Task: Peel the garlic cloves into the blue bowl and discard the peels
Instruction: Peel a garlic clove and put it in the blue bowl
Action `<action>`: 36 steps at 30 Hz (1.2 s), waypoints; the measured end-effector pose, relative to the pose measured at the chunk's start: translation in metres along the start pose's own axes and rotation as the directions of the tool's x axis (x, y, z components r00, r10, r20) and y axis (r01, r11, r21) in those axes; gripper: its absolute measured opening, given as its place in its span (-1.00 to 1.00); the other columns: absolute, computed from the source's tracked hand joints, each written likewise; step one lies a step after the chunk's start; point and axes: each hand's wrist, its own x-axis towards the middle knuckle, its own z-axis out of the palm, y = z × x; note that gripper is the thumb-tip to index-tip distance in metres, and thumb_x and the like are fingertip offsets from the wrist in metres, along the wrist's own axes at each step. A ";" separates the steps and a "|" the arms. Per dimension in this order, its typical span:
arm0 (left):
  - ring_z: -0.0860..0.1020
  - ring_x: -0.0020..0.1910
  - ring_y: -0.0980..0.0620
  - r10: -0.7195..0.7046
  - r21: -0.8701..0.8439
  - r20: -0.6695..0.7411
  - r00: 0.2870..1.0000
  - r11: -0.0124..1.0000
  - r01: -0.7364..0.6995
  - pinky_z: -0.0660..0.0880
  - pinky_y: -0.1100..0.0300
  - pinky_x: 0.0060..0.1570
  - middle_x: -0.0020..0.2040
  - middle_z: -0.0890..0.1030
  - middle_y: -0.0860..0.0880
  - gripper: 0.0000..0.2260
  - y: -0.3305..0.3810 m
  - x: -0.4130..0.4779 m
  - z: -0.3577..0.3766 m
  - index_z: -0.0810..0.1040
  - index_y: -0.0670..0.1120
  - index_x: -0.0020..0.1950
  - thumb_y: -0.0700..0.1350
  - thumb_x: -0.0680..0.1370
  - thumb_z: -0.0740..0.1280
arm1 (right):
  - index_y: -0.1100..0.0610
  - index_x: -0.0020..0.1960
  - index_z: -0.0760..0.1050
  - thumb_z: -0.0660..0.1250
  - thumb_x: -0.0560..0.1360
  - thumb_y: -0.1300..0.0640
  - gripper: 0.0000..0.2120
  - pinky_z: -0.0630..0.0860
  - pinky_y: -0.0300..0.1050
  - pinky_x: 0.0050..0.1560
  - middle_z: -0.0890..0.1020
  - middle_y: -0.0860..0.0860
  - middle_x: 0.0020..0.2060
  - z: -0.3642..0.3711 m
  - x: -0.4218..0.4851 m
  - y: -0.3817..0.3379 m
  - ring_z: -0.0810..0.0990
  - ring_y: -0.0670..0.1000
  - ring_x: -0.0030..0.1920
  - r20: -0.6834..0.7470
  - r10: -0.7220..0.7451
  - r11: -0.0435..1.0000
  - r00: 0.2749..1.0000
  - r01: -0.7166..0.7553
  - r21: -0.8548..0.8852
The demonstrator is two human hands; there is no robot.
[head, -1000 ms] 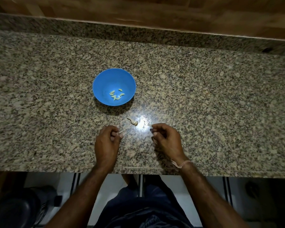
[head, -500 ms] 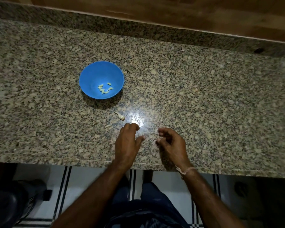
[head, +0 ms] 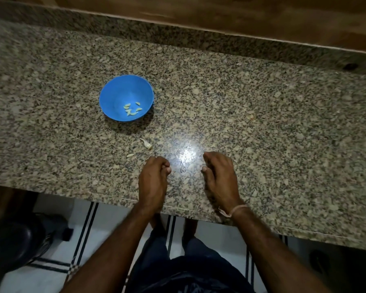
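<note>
From the head camera, the person is standing at a granite counter (head: 262, 123) with both hands resting near its front edge. The left hand (head: 153, 180) is curling its fingers loosely inward, and I cannot tell whether it is pinching anything. The right hand (head: 219, 176) is lying half-curled on its side, fingers bent, with nothing showing in it, though the palm is hidden.

The blue bowl (head: 126, 97) is sitting further back and to the left, well apart from the hands, holding a small cluster of peeled cloves (head: 132, 108). Between the bowl and the left hand, an unpeeled-looking clove with a papery tail (head: 146, 143) is lying on the stone, and a smaller pale scrap (head: 130, 155) is lying just beside it, nearer the left hand.

The step in hand seems to be gathering what is lying loose. To do it well, I would say the left hand is best placed to reach forward and pinch the tailed piece by its body, not the flimsy tail, which may tear. The scrap is blending into the speckled stone, so it could be missed.
</note>
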 end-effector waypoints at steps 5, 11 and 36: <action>0.49 -0.02 0.08 -0.038 0.052 0.031 0.999 0.998 0.036 0.41 0.12 -0.17 0.04 0.50 0.07 -0.68 0.019 -0.007 0.017 0.54 0.00 0.18 0.13 0.53 0.46 | 0.15 0.45 0.53 0.36 0.65 0.18 -0.62 0.24 -0.29 0.35 0.55 0.07 0.37 0.001 -0.001 0.005 0.39 0.04 0.38 0.059 -0.041 0.999 0.997 0.041 -0.005; 0.46 -0.02 0.02 -0.012 0.155 -0.044 0.999 0.988 0.018 0.25 0.15 -0.18 -0.09 0.55 0.08 -0.90 0.024 -0.007 0.032 0.57 0.01 -0.02 -0.05 0.55 0.47 | 0.16 0.45 0.53 0.37 0.65 0.17 -0.62 0.28 -0.24 0.37 0.56 0.07 0.36 -0.001 -0.002 0.007 0.42 0.06 0.39 0.095 -0.050 0.998 0.994 0.046 0.040; 0.61 -0.17 0.03 -0.441 -0.378 -0.238 0.865 0.863 0.335 0.62 -0.04 -0.03 -0.17 0.68 0.03 -0.92 -0.034 -0.017 -0.010 0.64 -0.02 -0.09 -0.14 0.52 0.52 | 0.13 0.68 -0.31 -0.06 0.68 -0.39 -0.14 -0.32 0.34 0.60 -0.32 0.06 0.67 0.033 -0.021 -0.010 -0.37 0.10 0.66 0.444 -0.139 0.851 0.885 0.336 -0.403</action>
